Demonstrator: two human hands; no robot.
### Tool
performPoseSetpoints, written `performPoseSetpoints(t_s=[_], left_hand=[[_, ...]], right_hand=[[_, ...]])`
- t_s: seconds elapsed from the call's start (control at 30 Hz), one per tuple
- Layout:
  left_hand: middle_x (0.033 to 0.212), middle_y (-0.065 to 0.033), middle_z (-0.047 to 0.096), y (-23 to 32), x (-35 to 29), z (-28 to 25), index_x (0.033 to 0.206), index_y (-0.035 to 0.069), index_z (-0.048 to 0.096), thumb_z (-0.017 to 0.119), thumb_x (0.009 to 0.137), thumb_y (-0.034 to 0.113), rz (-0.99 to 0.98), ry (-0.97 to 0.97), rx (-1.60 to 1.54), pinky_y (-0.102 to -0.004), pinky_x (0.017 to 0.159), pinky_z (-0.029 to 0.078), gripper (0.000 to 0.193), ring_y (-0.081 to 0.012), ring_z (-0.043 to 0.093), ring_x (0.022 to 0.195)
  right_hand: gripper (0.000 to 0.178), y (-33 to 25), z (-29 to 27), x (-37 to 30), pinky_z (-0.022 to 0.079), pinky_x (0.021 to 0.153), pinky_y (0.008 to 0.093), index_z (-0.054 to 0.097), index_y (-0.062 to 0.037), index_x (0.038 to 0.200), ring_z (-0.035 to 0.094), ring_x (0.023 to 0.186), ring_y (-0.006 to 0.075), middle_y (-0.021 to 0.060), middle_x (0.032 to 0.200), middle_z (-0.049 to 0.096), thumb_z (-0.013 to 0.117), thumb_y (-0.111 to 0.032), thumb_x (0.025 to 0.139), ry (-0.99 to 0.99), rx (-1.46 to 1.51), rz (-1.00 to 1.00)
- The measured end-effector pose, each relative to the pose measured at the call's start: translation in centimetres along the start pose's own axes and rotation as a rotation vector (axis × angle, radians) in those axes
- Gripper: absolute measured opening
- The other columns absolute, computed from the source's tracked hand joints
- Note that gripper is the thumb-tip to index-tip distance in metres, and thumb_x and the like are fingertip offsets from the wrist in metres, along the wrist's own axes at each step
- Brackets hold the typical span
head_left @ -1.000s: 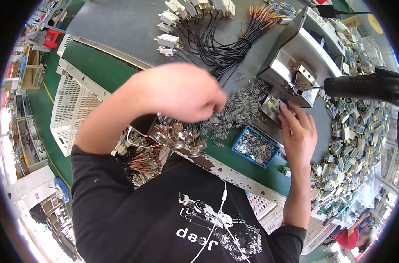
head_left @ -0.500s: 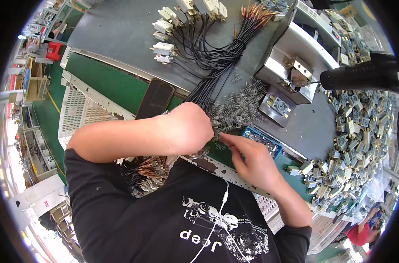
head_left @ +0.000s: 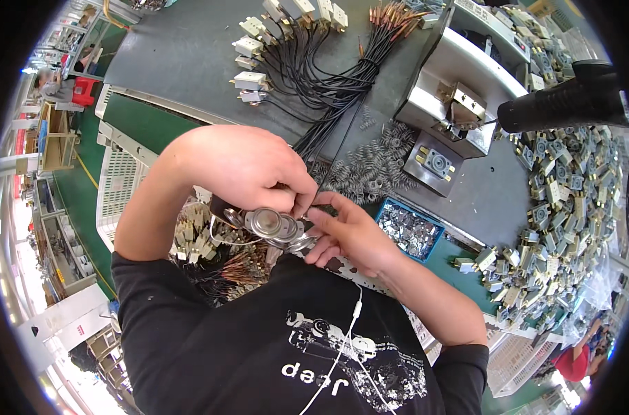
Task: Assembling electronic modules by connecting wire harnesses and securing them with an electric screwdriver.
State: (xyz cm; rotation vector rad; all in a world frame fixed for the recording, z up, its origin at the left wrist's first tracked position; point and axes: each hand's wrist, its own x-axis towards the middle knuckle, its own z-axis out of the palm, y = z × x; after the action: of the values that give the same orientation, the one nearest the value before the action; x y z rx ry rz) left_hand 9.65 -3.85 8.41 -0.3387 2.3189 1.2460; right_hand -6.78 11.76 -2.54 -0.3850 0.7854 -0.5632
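My left hand [head_left: 259, 169] is closed, its fingers bent down beside a cluster of shiny round metal pieces [head_left: 274, 225] near my chest. My right hand [head_left: 352, 235] meets it from the right, thumb and fingers pinched together. Whatever small thing sits between the fingertips is too hidden to make out. Just beyond both hands lies a heap of small coil springs [head_left: 370, 169]. Right of them, a blue tray [head_left: 410, 230] holds many small metal parts. A bundle of black wires [head_left: 349, 90] with copper-coloured ends stretches away toward light-coloured plug housings [head_left: 251, 79].
At the right stands a metal fixture [head_left: 459, 83], with a grey socket part [head_left: 437, 162] on a metal block before it. A black handheld tool [head_left: 567, 107] points in from the right. Piled housings [head_left: 553, 207] cover the right side. More wired plugs [head_left: 204, 235] lie under my left arm.
My left hand has turned and uncovered the round metal pieces. My right hand has moved left from the springs to meet it. The dark phone-like slab is now mostly covered.
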Motion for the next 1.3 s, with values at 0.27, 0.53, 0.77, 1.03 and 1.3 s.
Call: performPoseSetpoints(t_s=[0.27, 0.53, 0.77, 1.03, 1.3], left_hand=[[0.085, -0.0114, 0.07, -0.7, 0.7, 0.4, 0.092, 0.007, 0.072, 0.052, 0.083, 0.019, 0.016, -0.027, -0.02, -0.0428, 0.074, 0.052, 0.025, -0.0311, 0.067, 0.082], [0.086, -0.0062, 0.07, 0.2, 2.9, 0.0, 0.119, 0.007, 0.06, 0.069, 0.091, 0.016, 0.049, 0.327, -0.109, -0.0347, 0.067, 0.052, 0.031, -0.025, 0.069, 0.077], [0.091, -0.0099, 0.068, 0.7, 9.9, -0.9, 0.1, 0.007, 0.063, 0.066, 0.091, 0.019, 0.432, 0.753, 0.345, -0.0415, 0.076, 0.053, 0.016, -0.0305, 0.067, 0.089], [0.082, -0.0068, 0.062, 0.6, 14.7, 0.2, 0.092, 0.007, 0.061, 0.062, 0.082, 0.013, 0.479, 0.728, 0.523, -0.0396, 0.071, 0.055, 0.012, -0.0273, 0.067, 0.083], [0.082, -0.0067, 0.062, 0.2, 16.0, 0.8, 0.093, 0.007, 0.063, 0.063, 0.08, 0.012, 0.472, 0.747, 0.557, -0.0394, 0.07, 0.055, 0.013, -0.0274, 0.068, 0.082]], right_hand=[[0.017, 1.7, 1.8, -3.8, 0.051, 0.069, 0.0287, 0.049, -0.0037, 0.117, 0.064, 0.081, 0.0189, 0.0134, 0.089, 0.063, 0.05, -0.017, 0.106, 0.375, 0.069, -0.606], [0.037, -5.6, -2.5, -11.3, 0.044, 0.056, 0.0228, 0.056, -0.0027, 0.139, 0.054, 0.059, 0.0064, -0.0003, 0.067, 0.058, 0.047, -0.011, 0.105, 0.613, -0.807, -0.428], [0.033, -4.1, -5.6, -11.5, 0.045, 0.056, 0.0231, 0.062, -0.0021, 0.134, 0.061, 0.062, 0.0094, 0.0054, 0.079, 0.072, 0.054, -0.014, 0.104, 0.522, -0.952, -0.295], [0.038, -0.7, -7.4, -9.8, 0.048, 0.058, 0.0231, 0.055, -0.002, 0.139, 0.065, 0.068, 0.0108, 0.0055, 0.086, 0.071, 0.052, -0.021, 0.106, 0.235, -0.079, -0.225], [0.037, 0.1, -7.5, -9.4, 0.048, 0.061, 0.0237, 0.055, -0.0027, 0.14, 0.063, 0.071, 0.0106, 0.0055, 0.089, 0.07, 0.05, -0.019, 0.107, 0.215, -0.086, -0.258]])
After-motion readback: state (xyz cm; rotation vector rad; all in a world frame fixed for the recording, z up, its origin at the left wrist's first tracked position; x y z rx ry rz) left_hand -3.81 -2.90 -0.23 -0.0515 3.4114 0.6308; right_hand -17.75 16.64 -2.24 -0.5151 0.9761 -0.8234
